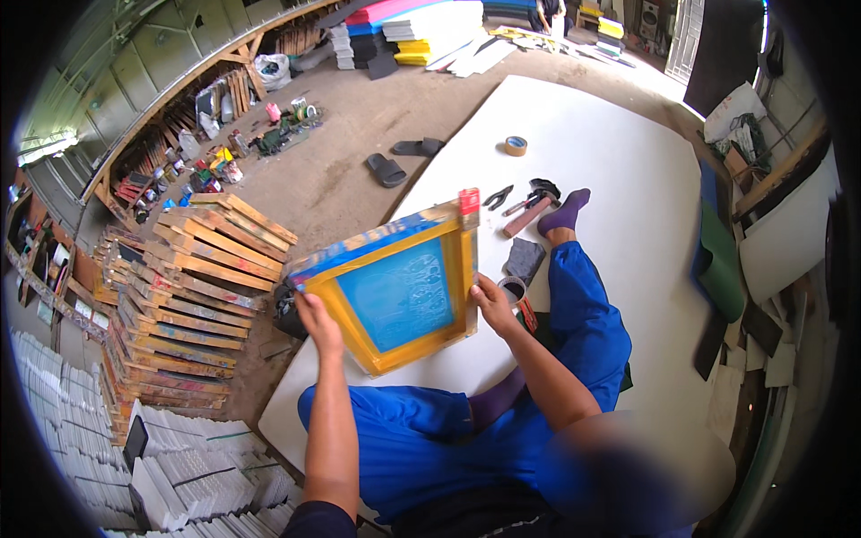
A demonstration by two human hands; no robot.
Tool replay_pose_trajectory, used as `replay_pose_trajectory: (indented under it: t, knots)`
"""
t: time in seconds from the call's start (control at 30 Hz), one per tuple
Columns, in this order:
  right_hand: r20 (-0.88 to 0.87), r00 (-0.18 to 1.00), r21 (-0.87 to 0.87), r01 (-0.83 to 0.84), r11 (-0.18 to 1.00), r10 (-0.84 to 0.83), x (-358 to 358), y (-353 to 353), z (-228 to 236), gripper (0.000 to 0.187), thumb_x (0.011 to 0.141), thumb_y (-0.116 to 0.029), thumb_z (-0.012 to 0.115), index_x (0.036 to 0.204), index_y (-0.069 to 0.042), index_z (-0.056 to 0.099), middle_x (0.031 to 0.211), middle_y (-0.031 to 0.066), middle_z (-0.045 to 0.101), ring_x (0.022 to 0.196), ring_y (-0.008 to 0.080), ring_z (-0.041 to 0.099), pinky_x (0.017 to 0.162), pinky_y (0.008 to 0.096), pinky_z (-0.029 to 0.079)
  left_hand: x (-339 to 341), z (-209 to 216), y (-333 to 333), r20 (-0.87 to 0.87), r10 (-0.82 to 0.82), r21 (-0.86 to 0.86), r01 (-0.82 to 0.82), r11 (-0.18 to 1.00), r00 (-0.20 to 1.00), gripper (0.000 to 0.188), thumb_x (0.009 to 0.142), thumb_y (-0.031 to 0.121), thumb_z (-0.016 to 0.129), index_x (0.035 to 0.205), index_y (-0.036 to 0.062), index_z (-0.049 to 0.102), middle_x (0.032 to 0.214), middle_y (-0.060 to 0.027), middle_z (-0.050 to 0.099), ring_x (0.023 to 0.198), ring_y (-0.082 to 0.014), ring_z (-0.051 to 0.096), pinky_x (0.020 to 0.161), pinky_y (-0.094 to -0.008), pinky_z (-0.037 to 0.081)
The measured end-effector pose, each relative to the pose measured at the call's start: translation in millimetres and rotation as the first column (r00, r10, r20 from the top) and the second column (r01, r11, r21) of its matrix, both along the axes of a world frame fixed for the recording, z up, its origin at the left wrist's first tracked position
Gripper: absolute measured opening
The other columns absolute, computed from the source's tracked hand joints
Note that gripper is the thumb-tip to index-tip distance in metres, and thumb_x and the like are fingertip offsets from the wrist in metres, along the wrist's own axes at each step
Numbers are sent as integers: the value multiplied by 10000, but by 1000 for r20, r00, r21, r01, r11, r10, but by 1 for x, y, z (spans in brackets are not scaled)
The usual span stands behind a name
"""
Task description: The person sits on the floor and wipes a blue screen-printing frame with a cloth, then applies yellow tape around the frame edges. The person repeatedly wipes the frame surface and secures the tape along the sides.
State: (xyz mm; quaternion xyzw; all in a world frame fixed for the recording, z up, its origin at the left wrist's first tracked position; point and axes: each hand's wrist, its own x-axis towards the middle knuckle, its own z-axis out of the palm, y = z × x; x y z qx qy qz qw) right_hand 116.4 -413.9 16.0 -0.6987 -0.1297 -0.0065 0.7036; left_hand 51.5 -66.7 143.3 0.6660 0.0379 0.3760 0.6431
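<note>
A screen-printing frame [399, 291] is held up, tilted, over my lap. Its mesh is blue with a faint pattern, edged with yellow-brown tape, and blue tape runs along the far wooden side. My left hand [320, 325] grips the left side, and my right hand [493, 302] is closed on the right side. Beyond my right hand, on the white sheet [592, 125], lie a tape roll [513, 289] and a dark grey piece of material [526, 258]. Farther off are a hammer [529, 217], pliers [497, 197] and a brown tape roll [515, 146].
Stacked wooden frames [193, 305] rise on the left, above piles of white sheets [197, 475]. Black slippers [387, 170] lie on the floor past the sheet. Coloured foam sheets [413, 36] are piled at the back, near another person [551, 16]. A green roll [720, 264] stands at right.
</note>
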Motion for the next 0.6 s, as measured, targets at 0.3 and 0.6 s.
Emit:
replay_pose_trajectory:
  t: [0.3, 0.6]
  knots:
    - [-56, 851, -646, 368, 668, -523, 52, -56, 1, 392, 984, -363, 685, 1170, -26, 760, 1146, 218, 758, 1085, 336, 732, 973, 423, 541, 18, 34, 27, -46, 212, 166, -202, 965, 976, 656, 1132, 469, 410, 1611, 30, 318, 1662, -172, 320, 1546, -297, 289, 1265, -429, 218]
    - [-205, 842, -918, 11, 397, -499, 107, -124, -54, 599, 759, -283, 875, 1298, -86, 702, 1283, 214, 711, 1211, 405, 673, 1030, 470, 545, 14, 60, 19, -10, -97, 105, 97, 990, 995, 541, 1120, 394, 504, 1546, 71, 423, 1300, -70, 573, 1163, -142, 540, 1053, -322, 424]
